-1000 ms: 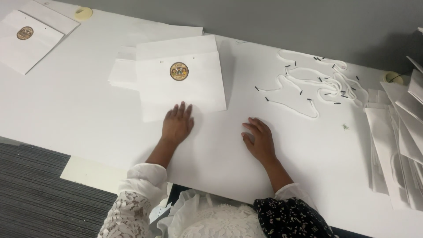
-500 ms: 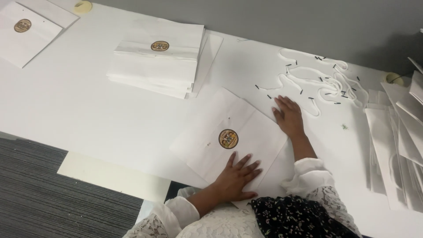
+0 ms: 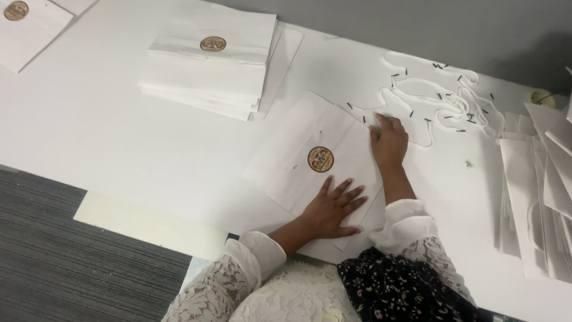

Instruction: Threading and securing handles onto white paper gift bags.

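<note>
The flat white paper bag (image 3: 310,152) with a round gold sticker lies tilted at the table's (image 3: 119,143) near edge; it looks light, thin, easily creased and likely slippery. The left hand (image 3: 329,209) rests flat and open on its near corner, the right hand (image 3: 388,140) presses its far edge, neither gripping. Take it by an edge; corded bags (image 3: 536,197) lie well right.

Bag (image 3: 310,149) corner: hidden under left hand (image 3: 330,209).
Top-left bag (image 3: 24,24): cut off by edge.
Right stack (image 3: 539,197): cropped at edge.
Seal (image 3: 320,159) print: too small to tell.
</note>
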